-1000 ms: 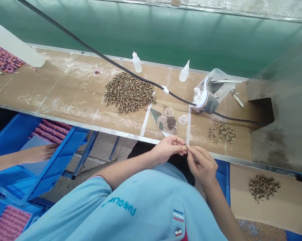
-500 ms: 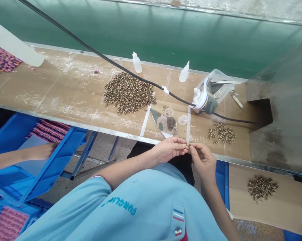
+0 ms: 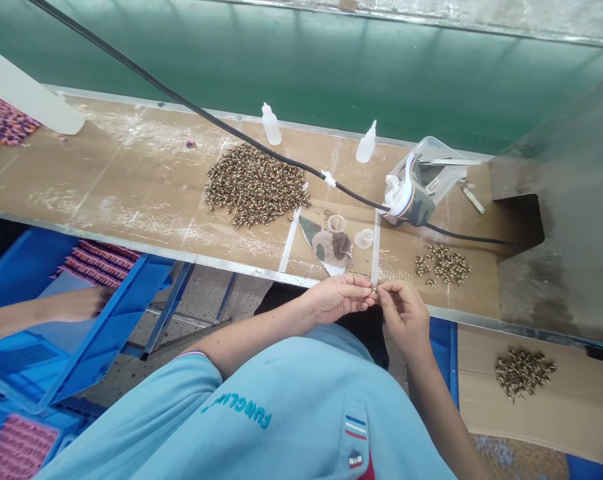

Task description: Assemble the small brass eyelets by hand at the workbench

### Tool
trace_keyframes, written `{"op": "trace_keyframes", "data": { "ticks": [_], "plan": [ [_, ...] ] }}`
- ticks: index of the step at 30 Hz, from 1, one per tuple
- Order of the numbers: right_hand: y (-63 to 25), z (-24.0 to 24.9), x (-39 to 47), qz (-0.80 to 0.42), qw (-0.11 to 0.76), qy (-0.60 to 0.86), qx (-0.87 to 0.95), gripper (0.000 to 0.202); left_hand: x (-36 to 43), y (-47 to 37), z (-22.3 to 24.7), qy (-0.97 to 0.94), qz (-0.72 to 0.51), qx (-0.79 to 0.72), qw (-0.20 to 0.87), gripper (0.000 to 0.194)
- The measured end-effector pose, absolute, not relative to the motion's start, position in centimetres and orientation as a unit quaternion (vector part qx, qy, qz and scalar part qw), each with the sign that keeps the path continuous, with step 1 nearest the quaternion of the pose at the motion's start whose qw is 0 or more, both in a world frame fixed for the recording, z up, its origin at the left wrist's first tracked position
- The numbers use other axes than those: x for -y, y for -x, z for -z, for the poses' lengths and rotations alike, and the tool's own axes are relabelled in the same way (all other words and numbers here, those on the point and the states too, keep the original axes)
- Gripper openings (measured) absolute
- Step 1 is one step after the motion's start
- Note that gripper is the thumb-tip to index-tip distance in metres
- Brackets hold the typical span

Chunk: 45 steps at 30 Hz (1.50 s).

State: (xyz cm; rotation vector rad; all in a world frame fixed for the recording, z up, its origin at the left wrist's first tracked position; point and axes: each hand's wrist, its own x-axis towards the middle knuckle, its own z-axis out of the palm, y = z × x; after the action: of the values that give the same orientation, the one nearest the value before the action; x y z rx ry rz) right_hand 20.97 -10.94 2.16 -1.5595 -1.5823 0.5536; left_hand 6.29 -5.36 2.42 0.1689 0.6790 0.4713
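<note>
My left hand [image 3: 339, 298] and my right hand [image 3: 402, 308] meet fingertip to fingertip at the near edge of the bench. Pinched between them is a small gold-and-dark piece [image 3: 373, 291], held by both. Just beyond lie a camouflage cloth scrap [image 3: 331, 247], a small clear cup [image 3: 336, 225] and a clear round lid [image 3: 364, 239]. A large pile of similar small pieces [image 3: 256, 185] is farther back to the left, and a smaller pile [image 3: 444, 265] rests to the right of my hands.
Two white bottles [image 3: 271, 125] [image 3: 366, 142] stand at the back. A black cable [image 3: 196, 107] crosses above the bench to a clear box [image 3: 444, 157]. Another person's arm [image 3: 36, 312] reaches into a blue crate [image 3: 106, 333] at left. Another pile [image 3: 525, 373] lies lower right.
My right forearm has shifted slightly. Both hands keep their pinch on the small piece. The other person's hand at the left has moved slightly.
</note>
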Motion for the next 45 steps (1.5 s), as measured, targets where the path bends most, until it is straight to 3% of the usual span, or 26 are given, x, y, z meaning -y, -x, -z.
{"op": "trace_keyframes", "data": {
  "ticks": [8, 24, 31, 41, 45],
  "plan": [
    [-21.3, -2.5, 10.7, -0.216, 0.384, 0.61, 0.659, 0.01, 5.5, -6.3, -2.4, -0.092, -0.234, -0.34, 0.906, 0.014],
    [-21.0, -2.1, 11.1, -0.206, 0.431, 0.621, 0.621, 0.006, 6.1, -6.3, -2.4, -0.218, -0.322, -0.342, 0.856, 0.032],
    [-19.8, -1.4, 11.4, -0.189, 0.444, 0.631, 0.608, 0.007, 6.4, -6.4, -2.4, -0.333, -0.359, -0.376, 0.786, 0.03],
    [-20.2, -1.6, 11.6, -0.099, 0.439, 0.614, 0.649, 0.017, 6.7, -6.4, -2.0, -0.373, -0.39, -0.337, 0.771, 0.03],
    [-20.3, -1.6, 11.6, -0.116, 0.444, 0.619, 0.637, 0.015, 6.8, -6.3, -1.8, -0.392, -0.389, -0.33, 0.766, 0.028]
  ]
}}
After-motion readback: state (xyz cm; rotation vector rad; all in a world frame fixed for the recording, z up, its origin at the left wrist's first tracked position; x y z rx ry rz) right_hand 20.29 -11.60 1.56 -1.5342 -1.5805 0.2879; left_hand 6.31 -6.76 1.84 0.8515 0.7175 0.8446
